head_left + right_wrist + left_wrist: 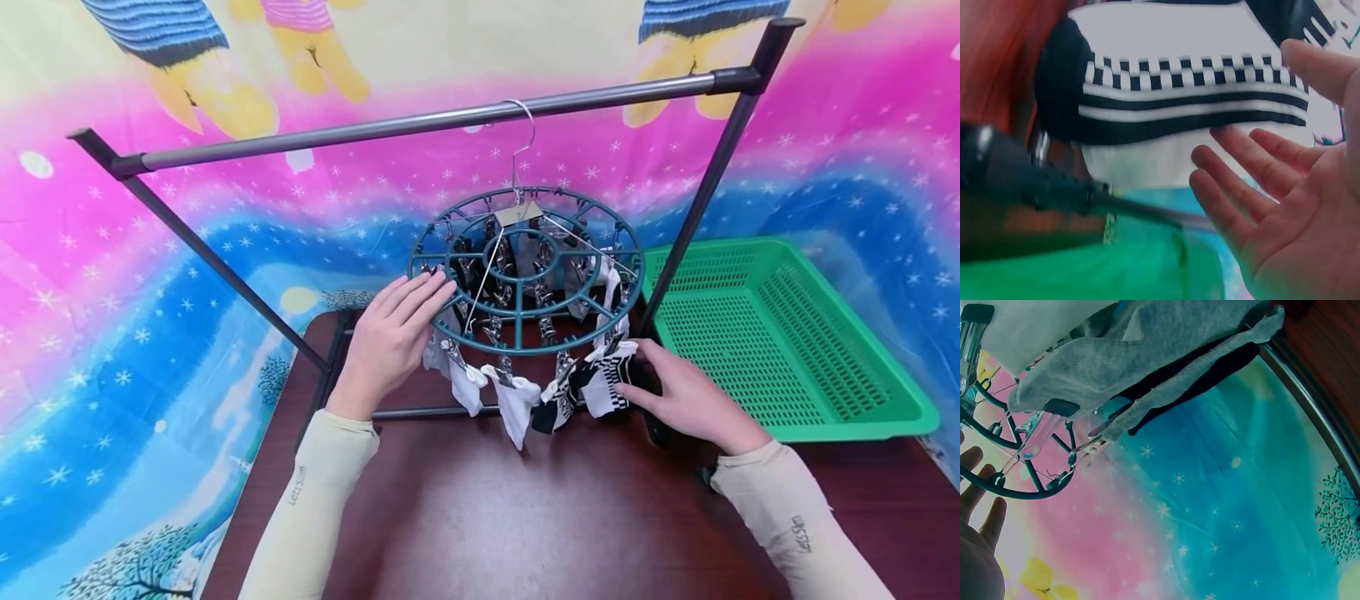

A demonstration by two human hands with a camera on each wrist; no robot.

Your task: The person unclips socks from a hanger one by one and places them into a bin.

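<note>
A round dark green clip hanger (518, 315) hangs by its metal hook from a rack's top bar. Socks dangle from its clips, among them a white sock (516, 408), a black patterned sock (555, 411) and a black-and-white checkered sock (603, 387). My left hand (390, 342) rests at the hanger's left rim with fingers extended. Beside it in the left wrist view hangs a grey sock (1116, 369). At the checkered sock is my right hand (690, 396), its fingers loosely spread and the thumb apart, not closed on the fabric.
The rack's metal bar (420, 125) spans above the hanger, with slanted dark posts on both sides. A green plastic basket (742, 342) sits behind the right post. Below is a dark red-brown table (487, 500). A colorful printed cloth (75, 375) covers the background.
</note>
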